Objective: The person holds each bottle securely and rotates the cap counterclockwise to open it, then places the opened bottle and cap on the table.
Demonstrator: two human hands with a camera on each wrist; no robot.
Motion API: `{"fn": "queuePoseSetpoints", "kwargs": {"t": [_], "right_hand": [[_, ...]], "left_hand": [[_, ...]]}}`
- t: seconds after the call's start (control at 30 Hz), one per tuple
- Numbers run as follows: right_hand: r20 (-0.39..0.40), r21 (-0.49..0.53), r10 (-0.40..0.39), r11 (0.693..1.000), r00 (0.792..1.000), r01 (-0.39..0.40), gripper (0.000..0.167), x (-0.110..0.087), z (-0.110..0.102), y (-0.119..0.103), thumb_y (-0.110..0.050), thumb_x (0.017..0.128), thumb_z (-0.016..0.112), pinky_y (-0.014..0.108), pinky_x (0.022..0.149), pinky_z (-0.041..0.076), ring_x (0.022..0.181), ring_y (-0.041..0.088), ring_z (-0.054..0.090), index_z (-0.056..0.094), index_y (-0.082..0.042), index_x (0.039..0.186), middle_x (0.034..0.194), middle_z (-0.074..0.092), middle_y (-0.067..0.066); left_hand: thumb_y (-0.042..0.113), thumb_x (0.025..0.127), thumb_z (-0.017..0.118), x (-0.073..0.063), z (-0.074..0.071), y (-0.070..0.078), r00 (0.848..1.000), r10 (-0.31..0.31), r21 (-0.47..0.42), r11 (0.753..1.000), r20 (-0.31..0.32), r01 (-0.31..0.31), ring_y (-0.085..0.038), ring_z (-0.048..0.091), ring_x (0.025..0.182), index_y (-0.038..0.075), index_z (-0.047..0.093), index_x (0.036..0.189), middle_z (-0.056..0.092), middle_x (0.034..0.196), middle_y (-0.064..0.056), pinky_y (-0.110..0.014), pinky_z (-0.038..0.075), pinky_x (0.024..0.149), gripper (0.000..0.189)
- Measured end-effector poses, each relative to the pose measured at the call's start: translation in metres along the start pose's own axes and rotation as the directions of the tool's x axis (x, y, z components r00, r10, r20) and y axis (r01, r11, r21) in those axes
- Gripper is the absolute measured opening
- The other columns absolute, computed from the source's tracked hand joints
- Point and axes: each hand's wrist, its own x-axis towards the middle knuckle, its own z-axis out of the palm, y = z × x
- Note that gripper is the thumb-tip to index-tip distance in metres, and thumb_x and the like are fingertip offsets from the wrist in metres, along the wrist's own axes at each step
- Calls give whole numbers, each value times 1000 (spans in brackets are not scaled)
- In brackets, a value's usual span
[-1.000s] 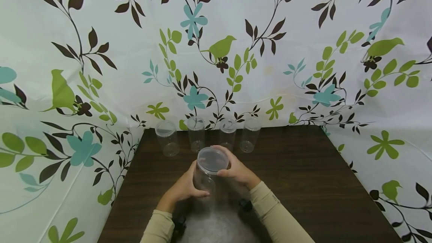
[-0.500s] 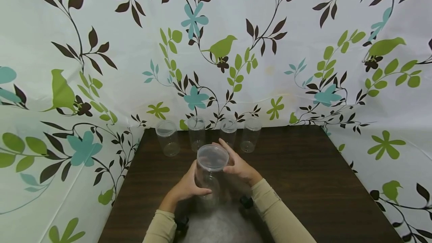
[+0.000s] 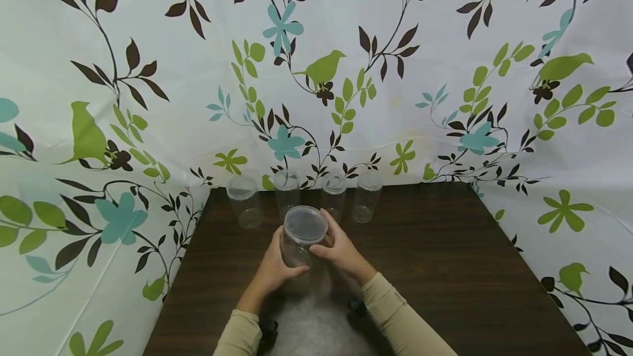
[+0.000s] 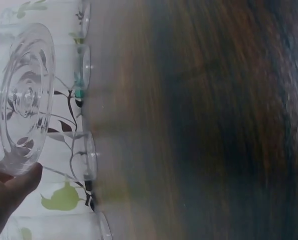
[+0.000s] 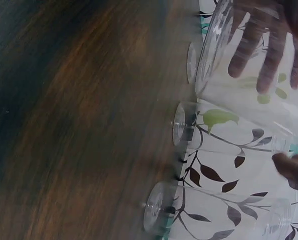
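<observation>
Left hand (image 3: 272, 269): here at the front, fingers clamped round the held jar (image 3: 294, 254), thumb forward.
Right hand (image 3: 342, 250): thumb and fingers gripping up by the lid (image 3: 306, 225).
Held jar: up off the bench (image 3: 425, 273), between both hands; smooth sides could slip if either grip slackens.
Back row: four jars (image 3: 367, 199) standing; a careless forward swing could topple one.

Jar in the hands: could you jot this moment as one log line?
left hand: grips jar | right hand: holds jar near lid | jar: lidded, raised off table | other jars: four, standing at table's back
</observation>
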Motion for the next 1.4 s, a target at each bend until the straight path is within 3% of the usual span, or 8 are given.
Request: {"fn": "queuePoseSetpoints", "kwargs": {"t": [0.2, 0.37, 0.57, 0.7, 0.87, 1.1, 1.27, 1.4], "right_hand": [[-36, 11, -21, 1000, 999, 22, 106, 2, 4, -2, -36, 85, 84, 49, 108, 41, 141, 37, 39, 18, -1, 159, 162, 27, 18], [67, 21, -19, 1000, 998, 18, 101, 3, -4, -9, -40, 85, 83, 42, 102, 46, 132, 33, 46, 24, -4, 159, 156, 37, 15], [350, 142, -51, 990, 935, 1, 105, 8, -24, -10, -50, 83, 82, 43, 108, 41, 137, 33, 43, 25, -5, 159, 155, 39, 19], [464, 200, -48, 978, 884, -52, 111, 12, -32, -7, -53, 83, 80, 48, 112, 38, 142, 33, 39, 18, -7, 162, 158, 36, 17], [433, 239, -61, 970, 899, -49, 118, 13, -34, 0, -54, 84, 79, 40, 111, 39, 141, 25, 41, 6, -6, 163, 159, 36, 13], [162, 185, -67, 982, 985, 36, 112, 9, -19, 10, -41, 85, 82, 30, 107, 42, 141, 22, 39, 10, 2, 160, 161, 24, 26], [-30, 60, -44, 997, 999, 46, 120, 4, -5, 16, -46, 80, 85, 38, 116, 32, 151, 36, 20, 10, 5, 160, 165, 13, 27], [-97, -6, -35, 999, 995, 34, 124, 2, 4, 14, -51, 78, 85, 40, 116, 29, 149, 39, 24, 10, 3, 160, 164, 19, 27]], "left_hand": [[20, 62, 99, -2, -1, 10, 998, 32, 16, 999, 52, -33, -35, 44, 138, 4, 23, 157, 42, 153, -20, -58, 36, 109, 122], [18, 65, 98, -2, -13, 16, 984, 4, -39, 999, 177, 3, -29, 41, 140, 9, 18, 159, 39, 156, -15, -55, 33, 112, 124], [15, 70, 94, -3, -24, 17, 905, 61, -218, 975, 421, 36, -27, 38, 141, 21, 7, 162, 32, 160, -9, -36, 33, 113, 127], [10, 72, 92, -3, -24, 17, 868, 109, -288, 957, 484, 41, -29, 38, 140, 23, 1, 163, 27, 162, -12, -28, 33, 111, 129], [13, 72, 92, -4, -22, 19, 910, 45, -229, 972, 412, 56, -28, 42, 136, 19, 8, 162, 36, 157, -13, -36, 35, 110, 123], [17, 67, 96, -3, -14, 10, 985, -50, -77, 995, 164, 63, -32, 39, 141, 8, 20, 158, 37, 157, -16, -57, 31, 113, 120], [18, 63, 98, 2, -6, -1, 998, -62, 43, 997, 7, 61, -33, 47, 136, 9, 27, 157, 45, 151, -16, -56, 36, 111, 118], [20, 63, 98, 3, 1, -2, 999, -51, 99, 994, -11, 52, -32, 48, 135, 11, 28, 156, 46, 150, -15, -55, 38, 109, 117]]}}
